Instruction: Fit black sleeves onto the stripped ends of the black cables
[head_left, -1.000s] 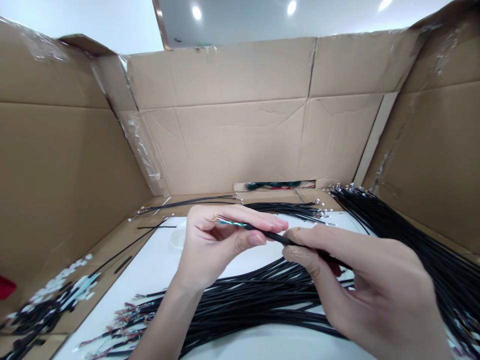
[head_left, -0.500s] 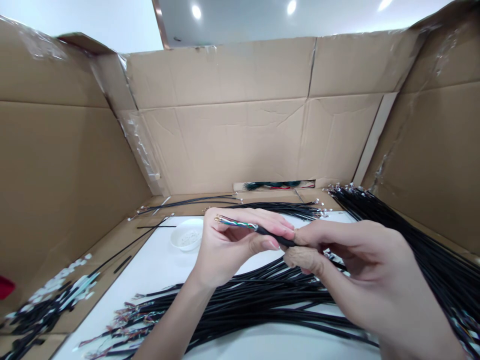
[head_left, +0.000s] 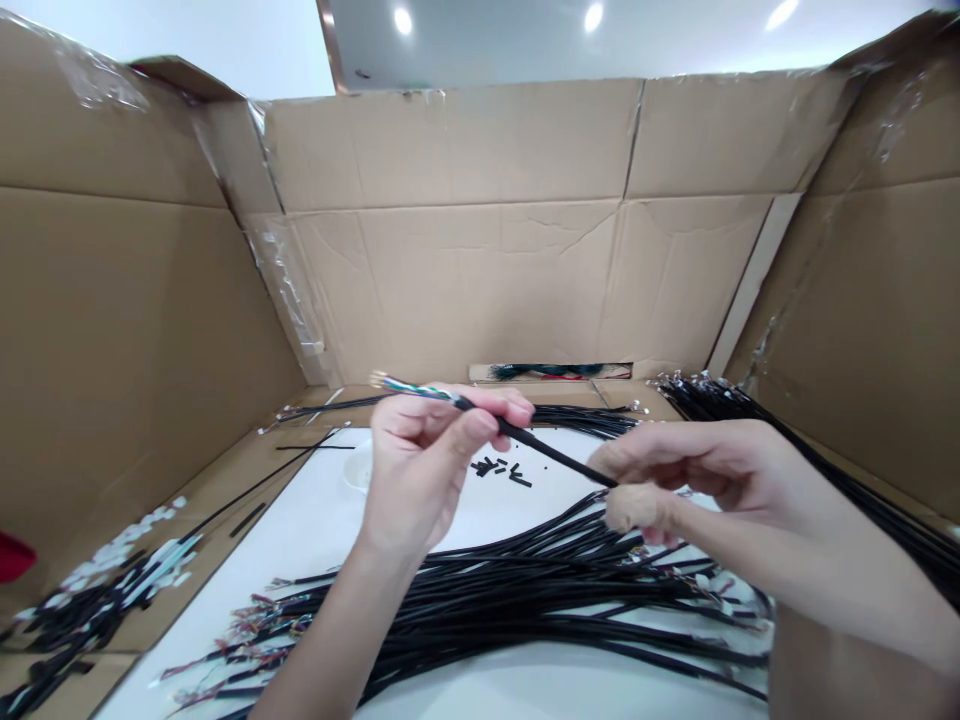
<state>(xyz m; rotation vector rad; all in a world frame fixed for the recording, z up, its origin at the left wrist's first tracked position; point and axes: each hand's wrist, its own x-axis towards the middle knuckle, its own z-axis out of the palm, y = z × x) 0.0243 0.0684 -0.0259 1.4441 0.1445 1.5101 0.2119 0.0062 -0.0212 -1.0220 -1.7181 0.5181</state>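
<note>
A black cable (head_left: pixel 559 455) runs slantwise between my two hands above the white table. Its upper left end shows several thin coloured wires (head_left: pixel 420 389), blue, green and white among them, with bare tips. My left hand (head_left: pixel 427 450) pinches the cable just behind these wires, thumb against fingers. Lower down and to the right, my right hand (head_left: pixel 690 490) grips the cable between thumb and fingertips; tan coverings wrap those tips. Beneath both hands lies a bundle of black cables (head_left: pixel 525 590) with loose wire ends at the left and white connectors at the right.
Short black tube pieces (head_left: pixel 499 468) lie scattered on the white table (head_left: pixel 450 530). A white bowl (head_left: pixel 357 466) is partly hidden behind my left hand. More cables (head_left: pixel 720 400) are piled at right. White and black parts (head_left: pixel 112 590) sit at left. Cardboard walls (head_left: pixel 465 280) enclose the table.
My hands have moved apart, so a longer stretch of cable shows between them. The left hand has shifted up and left, uncovering the short black pieces.
</note>
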